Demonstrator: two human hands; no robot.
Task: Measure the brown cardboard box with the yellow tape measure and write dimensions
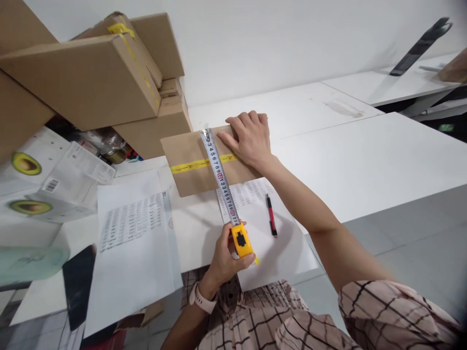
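My left hand (225,255) grips a yellow tape measure (241,240) with a black mark on its side. Its metal blade (221,177) is pulled out and lies across a flat brown cardboard box (189,180), its end at the box's far edge. A strip of yellow tape (193,166) runs along the box and passes under the blade. On the right end of the box rests my right hand (251,133), its fingers curled over the far edge and the thumb beside the blade.
A printed sheet (255,204) lies partly under the box with a red and black pen (271,216) on it. More printed papers (134,257) lie at left. Cardboard boxes (83,78) and white cartons (65,180) stand left on the white table (346,160). A dark cylinder (416,48) stands far right.
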